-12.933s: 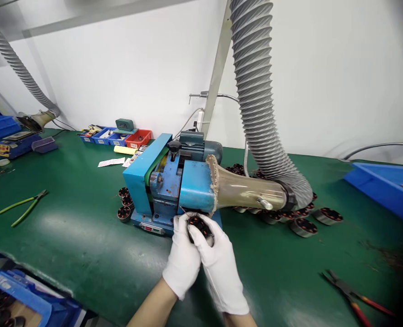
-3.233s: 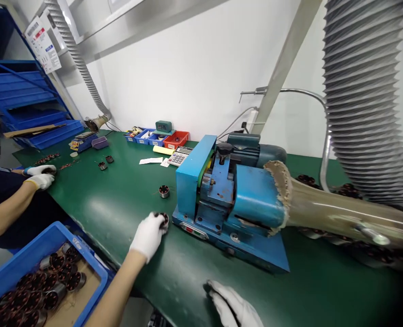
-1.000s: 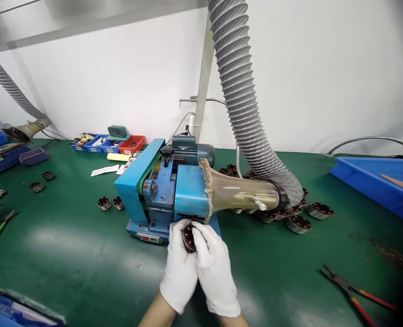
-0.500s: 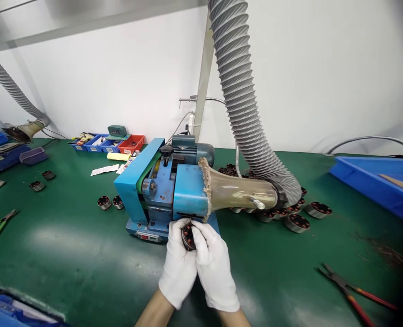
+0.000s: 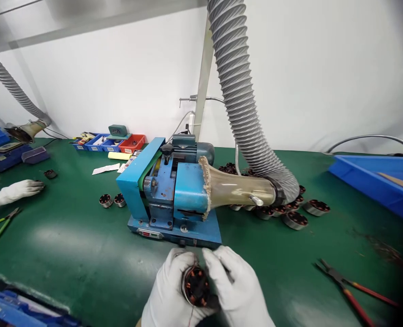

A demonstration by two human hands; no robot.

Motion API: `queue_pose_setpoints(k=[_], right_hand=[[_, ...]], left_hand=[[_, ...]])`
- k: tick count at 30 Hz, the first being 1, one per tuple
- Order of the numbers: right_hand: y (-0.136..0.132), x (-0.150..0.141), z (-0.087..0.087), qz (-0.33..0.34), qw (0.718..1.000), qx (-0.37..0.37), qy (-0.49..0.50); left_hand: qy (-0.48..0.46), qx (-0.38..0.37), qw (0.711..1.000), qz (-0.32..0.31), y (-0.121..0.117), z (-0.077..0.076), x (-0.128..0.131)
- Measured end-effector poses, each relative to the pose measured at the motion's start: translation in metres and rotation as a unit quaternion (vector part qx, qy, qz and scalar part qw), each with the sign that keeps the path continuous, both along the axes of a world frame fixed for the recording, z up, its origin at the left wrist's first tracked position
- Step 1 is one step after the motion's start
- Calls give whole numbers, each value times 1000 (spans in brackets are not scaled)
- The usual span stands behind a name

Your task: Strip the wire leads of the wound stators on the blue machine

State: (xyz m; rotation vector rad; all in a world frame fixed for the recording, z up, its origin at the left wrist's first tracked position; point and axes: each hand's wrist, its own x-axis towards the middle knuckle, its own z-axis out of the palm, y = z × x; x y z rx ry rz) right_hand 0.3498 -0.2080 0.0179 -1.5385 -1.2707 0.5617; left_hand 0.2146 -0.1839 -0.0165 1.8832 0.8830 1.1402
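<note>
My white-gloved left hand [image 5: 169,290] is closed around a motor stator [image 5: 195,286], a round metal ring with a black face and copper windings. A thin wire hangs below the stator. My gloved right hand [image 5: 237,286] is just to the right of it, thumb and fingers pinched together near its upper edge. What those fingertips hold, if anything, is too small to make out. Both hands are in front of the blue belt-driven machine [image 5: 191,188], apart from it.
A grey hose [image 5: 237,91] joins the machine's funnel [image 5: 238,186]. More stators [image 5: 295,220] stand behind and right, two [image 5: 105,200] at left. Red-handled pliers [image 5: 341,277] lie right, green-handled pliers [image 5: 4,225] left. Another person's gloved hand [image 5: 17,191] touches a stator. A blue tray [image 5: 375,177] is at right.
Both my hands have drawn back from the machine's front toward me, with the stator, whose face now turns more toward me. Another person's gloved hand has come in at the left.
</note>
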Motion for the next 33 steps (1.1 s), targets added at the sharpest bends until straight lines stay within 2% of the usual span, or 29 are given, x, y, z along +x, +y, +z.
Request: queue_pose_setpoints(k=[2, 4, 5, 7, 10, 13, 15, 16, 18, 20, 22, 24, 29, 33], right_hand=[[0, -2, 7, 0, 984, -27, 178], [1, -7, 12, 22, 943, -41, 331], [2, -10, 14, 41, 927, -44, 370], [4, -17, 17, 66, 922, -48, 380], [9, -22, 18, 48, 918, -53, 390], [17, -17, 18, 27, 878, -26, 477], [22, -11, 15, -23, 857, 44, 513], [23, -9, 13, -56, 860, 75, 502], [24, -8, 7, -78, 897, 86, 425], [24, -12, 0, -40, 949, 55, 308], [26, -19, -7, -11, 977, 35, 210], [30, -23, -11, -28, 988, 30, 151], [50, -20, -14, -42, 995, 25, 87], [57, -16, -15, -52, 996, 41, 53]], left_hand=[[-4, -7, 999, 32, -3, 4, -1], [-25, -45, 997, 61, -6, 8, 1], [-33, -68, 995, 60, -8, 10, 2], [-40, -95, 994, 27, -12, 11, 3], [-42, -88, 995, 1, -16, 9, 2], [-45, -59, 997, 30, -18, 4, 1], [-48, -36, 997, 49, -17, 2, 2], [-51, -26, 997, 58, -15, 1, 3], [-54, -23, 996, 70, -9, 1, 8], [-56, -45, 993, 90, 0, 2, 15], [-66, -75, 988, 119, 10, 3, 23], [-81, -95, 982, 141, 19, 3, 32], [-88, -125, 981, 117, 40, 4, 46], [-87, -126, 982, 110, 47, 8, 48]])
